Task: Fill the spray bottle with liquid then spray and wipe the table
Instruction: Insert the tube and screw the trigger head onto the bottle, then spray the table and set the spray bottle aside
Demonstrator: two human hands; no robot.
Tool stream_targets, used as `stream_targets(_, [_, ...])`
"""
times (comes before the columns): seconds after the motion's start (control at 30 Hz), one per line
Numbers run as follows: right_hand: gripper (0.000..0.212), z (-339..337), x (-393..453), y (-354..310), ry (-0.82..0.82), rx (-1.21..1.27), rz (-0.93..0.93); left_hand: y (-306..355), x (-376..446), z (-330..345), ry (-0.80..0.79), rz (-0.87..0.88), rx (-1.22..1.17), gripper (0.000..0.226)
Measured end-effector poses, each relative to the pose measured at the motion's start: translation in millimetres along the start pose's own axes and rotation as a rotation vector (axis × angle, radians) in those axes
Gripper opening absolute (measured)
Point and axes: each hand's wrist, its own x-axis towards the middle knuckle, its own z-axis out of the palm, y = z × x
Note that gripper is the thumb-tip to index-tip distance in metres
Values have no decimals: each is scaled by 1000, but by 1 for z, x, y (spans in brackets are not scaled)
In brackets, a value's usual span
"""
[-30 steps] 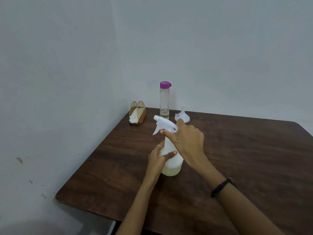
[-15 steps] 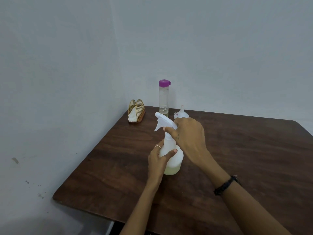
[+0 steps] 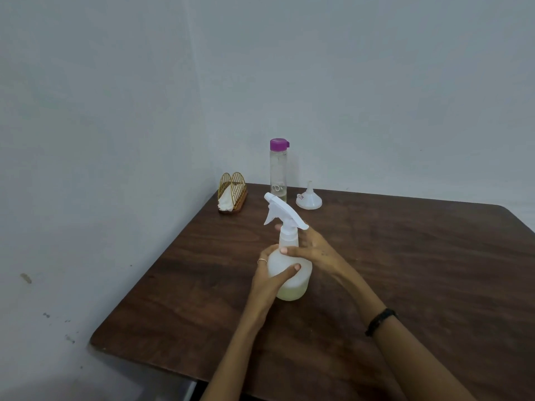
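Note:
The white spray bottle (image 3: 302, 274) stands upright on the dark wooden table (image 3: 419, 270), with its trigger head screwed on and pointing left. A little pale yellowish liquid fills its bottom. My left hand (image 3: 267, 283) grips the round body from the left, thumb across the front. My right hand (image 3: 320, 250) wraps around the neck just under the trigger head, thumb in front and fingers behind.
A tall clear bottle with a purple cap (image 3: 278, 172) stands at the back by the wall, nearly drained. A white funnel (image 3: 309, 199) lies mouth down to its right. A gold wire napkin holder (image 3: 232, 192) with a white tissue sits in the corner.
My right hand has slid down from the trigger head to the bottle's neck. The left hand keeps its hold on the body, and the bottle stays in place.

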Motion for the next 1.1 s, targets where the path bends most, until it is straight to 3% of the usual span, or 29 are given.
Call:
stream_targets(0.1, [85,-3,5,0,-97,-75,-23,0,4,-11,-76,-29,-3,51])
stream_targets(0.3, [73,1,7,-3,-155,-182,-130,-6,9,-25,-339,-124,-28,64])
stream_targets(0.4, [65,13,4,4,9,-103,-180,-8,12,-21,-376,-147,-29,60])
stream_targets(0.5, [55,16,-6,-4,178,68,-153,-6,7,-15,-421,-158,35,36])
stream_targets(0.53, [45,13,-12,-10,189,100,-129,-7,5,-14,-404,-141,98,31])
stream_targets(0.63, [22,-1,-26,-30,266,176,4,-20,8,-20,-162,-8,516,54])
stream_targets(0.7, [32,-9,-33,-43,263,165,170,-33,12,-25,1,79,899,66])
stream_targets(0.77, [41,-14,-40,-52,193,120,377,-41,15,-24,14,124,1097,76])
stream_targets(0.87, [50,-18,-50,-60,113,66,604,-45,18,-18,-17,74,1212,84])
stream_targets(1.1, [52,-10,-49,-54,97,68,774,-47,18,-17,-16,45,1256,86])
